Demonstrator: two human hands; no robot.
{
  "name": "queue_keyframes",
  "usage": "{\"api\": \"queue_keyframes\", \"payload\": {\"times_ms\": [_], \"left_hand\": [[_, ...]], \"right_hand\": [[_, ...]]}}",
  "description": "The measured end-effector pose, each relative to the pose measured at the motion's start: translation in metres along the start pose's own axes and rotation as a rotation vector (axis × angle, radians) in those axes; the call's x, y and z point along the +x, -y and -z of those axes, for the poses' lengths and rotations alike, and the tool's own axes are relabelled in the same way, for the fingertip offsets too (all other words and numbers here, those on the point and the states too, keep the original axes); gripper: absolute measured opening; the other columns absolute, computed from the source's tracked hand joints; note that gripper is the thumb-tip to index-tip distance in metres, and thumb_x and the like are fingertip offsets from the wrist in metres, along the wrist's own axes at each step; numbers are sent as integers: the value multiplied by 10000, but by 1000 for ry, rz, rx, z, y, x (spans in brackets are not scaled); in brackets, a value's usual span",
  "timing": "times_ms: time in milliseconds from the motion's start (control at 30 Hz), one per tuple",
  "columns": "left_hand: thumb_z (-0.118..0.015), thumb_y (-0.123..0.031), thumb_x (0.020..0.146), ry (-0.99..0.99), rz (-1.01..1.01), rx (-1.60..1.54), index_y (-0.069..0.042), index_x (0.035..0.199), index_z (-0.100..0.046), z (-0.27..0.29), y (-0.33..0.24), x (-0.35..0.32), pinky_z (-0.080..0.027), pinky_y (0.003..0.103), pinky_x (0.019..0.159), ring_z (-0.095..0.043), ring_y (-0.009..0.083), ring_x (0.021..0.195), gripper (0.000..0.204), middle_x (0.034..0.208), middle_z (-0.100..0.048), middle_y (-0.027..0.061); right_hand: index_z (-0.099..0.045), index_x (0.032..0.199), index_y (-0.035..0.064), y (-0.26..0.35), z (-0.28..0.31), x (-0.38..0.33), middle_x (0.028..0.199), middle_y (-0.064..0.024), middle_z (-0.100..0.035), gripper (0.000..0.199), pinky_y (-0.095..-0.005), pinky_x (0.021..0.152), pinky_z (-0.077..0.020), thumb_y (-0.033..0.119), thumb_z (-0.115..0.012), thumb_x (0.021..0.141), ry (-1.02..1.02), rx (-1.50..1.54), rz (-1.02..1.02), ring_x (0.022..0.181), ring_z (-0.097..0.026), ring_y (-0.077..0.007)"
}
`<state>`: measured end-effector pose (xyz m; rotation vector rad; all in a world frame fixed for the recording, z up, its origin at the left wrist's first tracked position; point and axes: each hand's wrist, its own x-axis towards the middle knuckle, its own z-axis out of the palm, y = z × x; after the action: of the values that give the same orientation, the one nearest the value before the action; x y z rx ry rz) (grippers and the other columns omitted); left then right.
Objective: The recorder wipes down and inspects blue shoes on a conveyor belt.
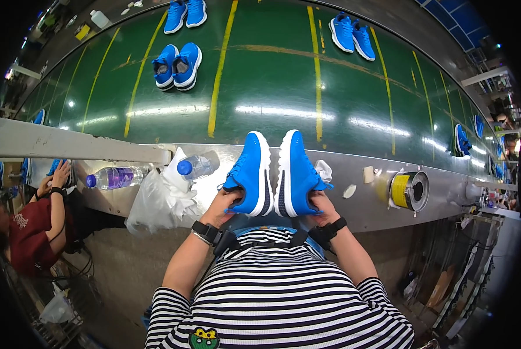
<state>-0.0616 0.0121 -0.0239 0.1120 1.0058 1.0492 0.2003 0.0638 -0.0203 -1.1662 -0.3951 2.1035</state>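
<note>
A pair of blue sneakers with white soles is held up in front of me, soles facing each other and toes pointing away. My left hand is closed at the heel opening of the left sneaker, its fingers partly inside. In the same way my right hand grips the right sneaker by its heel opening. The two soles almost touch at the heels and spread apart a little toward the toes. Both sneakers are over the near metal ledge, beside the green conveyor belt.
On the belt stand other blue sneaker pairs, including one at the far right. Left on the ledge are two bottles and a plastic bag. A yellow-labelled can stands right. A co-worker handles a shoe at left.
</note>
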Motion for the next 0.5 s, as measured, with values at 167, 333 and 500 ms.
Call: {"api": "queue_keyframes", "payload": {"times_ms": [167,333,500], "left_hand": [[-546,40,757,-37,7,93,-24,1045,-539,1,4,-1,-486,308,772,-585,168,863,295,942,-595,72],[-535,76,737,-66,-35,186,-48,1135,-488,4,2,-2,-461,304,826,-566,155,904,419,992,-579,62],[-493,80,712,-136,-346,493,-24,1291,-352,14,15,12,-394,321,921,-520,226,1025,605,1111,-528,121]], "right_hand": [[-448,1202,22,-4,12,2,1130,-114,-542,411,-330,846,-477,-72,-430,802,39,-7,-52,996,-562,-215],[-439,1197,-5,-17,32,8,1115,-128,-551,405,-338,850,-475,-60,-458,796,126,140,-143,968,-577,-223],[-458,1165,-30,-28,39,17,1105,-135,-558,338,-348,836,-484,51,-524,843,184,280,-294,934,-592,-219]]}}
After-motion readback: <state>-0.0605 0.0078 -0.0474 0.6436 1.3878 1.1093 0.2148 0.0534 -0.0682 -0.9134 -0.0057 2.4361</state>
